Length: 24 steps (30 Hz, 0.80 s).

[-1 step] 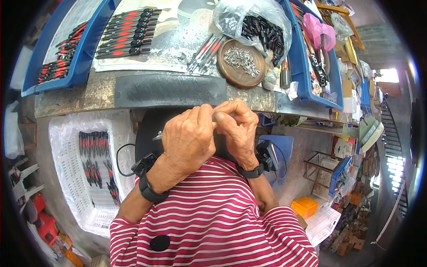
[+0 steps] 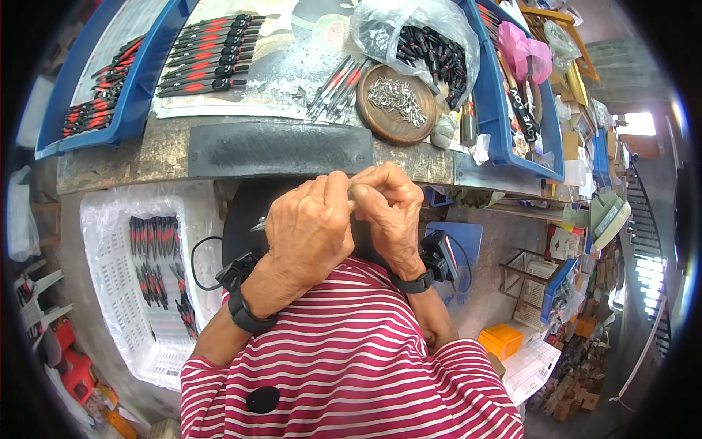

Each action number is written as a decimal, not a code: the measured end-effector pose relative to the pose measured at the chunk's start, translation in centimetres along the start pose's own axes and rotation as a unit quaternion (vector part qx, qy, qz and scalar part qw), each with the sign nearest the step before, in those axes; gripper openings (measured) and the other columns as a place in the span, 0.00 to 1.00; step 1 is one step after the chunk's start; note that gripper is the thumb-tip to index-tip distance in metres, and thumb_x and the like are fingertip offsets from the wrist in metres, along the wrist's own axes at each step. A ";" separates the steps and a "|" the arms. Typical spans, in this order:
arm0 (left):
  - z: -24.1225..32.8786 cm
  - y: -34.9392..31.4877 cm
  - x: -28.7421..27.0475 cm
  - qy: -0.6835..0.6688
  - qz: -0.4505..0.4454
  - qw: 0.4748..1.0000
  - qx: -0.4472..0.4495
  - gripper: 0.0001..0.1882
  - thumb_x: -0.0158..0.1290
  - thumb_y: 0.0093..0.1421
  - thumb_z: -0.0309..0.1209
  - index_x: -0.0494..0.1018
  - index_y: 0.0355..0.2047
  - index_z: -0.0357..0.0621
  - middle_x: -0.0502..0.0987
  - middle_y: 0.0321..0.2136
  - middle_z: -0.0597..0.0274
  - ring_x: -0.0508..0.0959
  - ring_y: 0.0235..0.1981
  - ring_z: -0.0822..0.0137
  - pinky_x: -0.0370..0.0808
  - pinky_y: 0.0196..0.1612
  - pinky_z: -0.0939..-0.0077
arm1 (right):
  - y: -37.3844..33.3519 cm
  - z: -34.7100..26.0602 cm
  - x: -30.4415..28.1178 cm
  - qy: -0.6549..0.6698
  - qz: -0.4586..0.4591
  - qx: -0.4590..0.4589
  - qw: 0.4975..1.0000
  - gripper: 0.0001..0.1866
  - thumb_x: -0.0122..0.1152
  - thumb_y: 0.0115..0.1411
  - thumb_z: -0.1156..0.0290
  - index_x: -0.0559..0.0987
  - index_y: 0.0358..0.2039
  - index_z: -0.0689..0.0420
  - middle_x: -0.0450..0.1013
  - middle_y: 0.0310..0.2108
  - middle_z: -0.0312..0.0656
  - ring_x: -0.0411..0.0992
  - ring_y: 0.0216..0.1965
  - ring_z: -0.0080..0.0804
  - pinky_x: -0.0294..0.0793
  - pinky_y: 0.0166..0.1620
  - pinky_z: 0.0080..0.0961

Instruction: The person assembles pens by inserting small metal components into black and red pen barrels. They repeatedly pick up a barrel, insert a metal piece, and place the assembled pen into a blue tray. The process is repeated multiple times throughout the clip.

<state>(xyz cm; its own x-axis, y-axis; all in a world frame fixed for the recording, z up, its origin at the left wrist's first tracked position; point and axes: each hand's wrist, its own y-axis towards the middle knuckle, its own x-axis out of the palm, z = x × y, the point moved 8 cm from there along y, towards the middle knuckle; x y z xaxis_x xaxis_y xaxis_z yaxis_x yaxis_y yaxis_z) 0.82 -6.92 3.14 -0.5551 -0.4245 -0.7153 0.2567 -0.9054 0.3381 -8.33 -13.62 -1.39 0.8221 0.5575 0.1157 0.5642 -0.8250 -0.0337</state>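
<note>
- Metal-tipped pc [image 2: 258, 224]: slim, shiny end pokes out past the outer side of the L hand [image 2: 311, 216], in front of the surface [image 2: 110, 162]; rest of it hidden by the hand.
- L hand: back up, fingers curled in; looks to have hold of the pc, tho the grip itself is out of sight.
- R hand [image 2: 391, 208]: thumb + index bent to a pinch right at the L fingertips. Can't tell how tight, or what's in it.
- Handling (my guess): light, stiff, metal end prob. slick; fine parts may bend. Best hold = mid-body, w/ fingertips.
- Edges: dark strip [image 2: 281, 150] on the surface's front edge is just beyond the knuckles; striped shirt [image 2: 344, 329] close behind. Little room fwd/back, more sideways.
- On the surface: wooden dish [image 2: 365, 124] w/ small metal bits [image 2: 395, 99], thin rods [image 2: 336, 88] beside it; its rim's near the front edge, so mind it w/ R hand.
- Further out: row of black-and-red pcs [image 2: 212, 55], plastic bag [image 2: 376, 33] of dark parts, L blue tray [image 2: 139, 110], R blue tray [image 2: 504, 146].
- Below L: white crate [image 2: 117, 249], plastic-lined, w/ more black-and-red pcs.
</note>
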 end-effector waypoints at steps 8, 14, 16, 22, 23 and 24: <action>0.0 0.1 -0.1 0.003 0.028 1.000 0.001 0.10 0.56 0.45 0.24 0.65 0.26 0.41 0.71 0.20 0.55 0.76 0.24 0.58 0.72 0.27 0.69 | 0.4 0.1 0.1 0.034 0.008 -0.012 0.999 0.05 0.57 0.56 0.75 0.73 0.27 0.62 0.70 0.25 0.34 0.63 0.21 0.13 0.61 0.24 0.12; 0.0 0.2 -0.2 -0.009 0.031 0.999 -0.007 0.10 0.56 0.46 0.24 0.65 0.26 0.40 0.71 0.20 0.55 0.76 0.23 0.58 0.72 0.25 0.67 | 0.6 0.2 0.0 0.030 0.006 -0.004 1.000 0.05 0.56 0.58 0.74 0.73 0.28 0.61 0.69 0.22 0.33 0.62 0.21 0.12 0.60 0.24 0.11; -0.2 0.3 -0.3 -0.028 0.038 0.999 -0.017 0.10 0.56 0.47 0.24 0.66 0.28 0.39 0.72 0.21 0.53 0.76 0.23 0.56 0.72 0.24 0.66 | 0.7 0.0 0.1 0.025 -0.008 -0.009 1.000 0.05 0.56 0.59 0.73 0.73 0.29 0.61 0.69 0.21 0.33 0.62 0.21 0.12 0.60 0.24 0.11; -1.0 0.3 -0.2 -0.101 0.035 0.992 -0.068 0.09 0.55 0.49 0.23 0.69 0.31 0.37 0.74 0.21 0.50 0.76 0.21 0.52 0.71 0.24 0.64 | 0.4 0.2 -0.1 0.047 -0.028 0.036 0.998 0.08 0.54 0.61 0.70 0.74 0.36 0.63 0.67 0.20 0.32 0.63 0.21 0.13 0.60 0.24 0.10; -1.0 0.2 -0.2 -0.115 0.041 0.990 -0.072 0.08 0.54 0.50 0.22 0.70 0.32 0.37 0.74 0.21 0.49 0.76 0.21 0.51 0.70 0.24 0.64 | 0.4 0.1 -0.1 0.054 -0.026 0.028 0.998 0.09 0.54 0.62 0.70 0.74 0.37 0.63 0.67 0.19 0.32 0.63 0.21 0.13 0.61 0.24 0.11; -1.0 0.2 -0.1 -0.118 0.042 0.989 -0.077 0.09 0.55 0.50 0.22 0.70 0.32 0.37 0.75 0.21 0.49 0.76 0.21 0.51 0.71 0.24 0.64 | 0.4 0.1 -0.2 0.062 -0.023 0.023 0.998 0.09 0.53 0.62 0.70 0.74 0.38 0.64 0.67 0.19 0.31 0.64 0.20 0.13 0.61 0.24 0.11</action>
<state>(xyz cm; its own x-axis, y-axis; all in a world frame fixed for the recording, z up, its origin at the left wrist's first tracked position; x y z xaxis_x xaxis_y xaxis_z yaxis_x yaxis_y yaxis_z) 1.76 -7.06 2.68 -0.6920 -0.5015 -0.5193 0.4172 -0.8648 0.2792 -8.22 -14.06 -1.55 0.7810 0.5762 0.2408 0.6064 -0.7920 -0.0714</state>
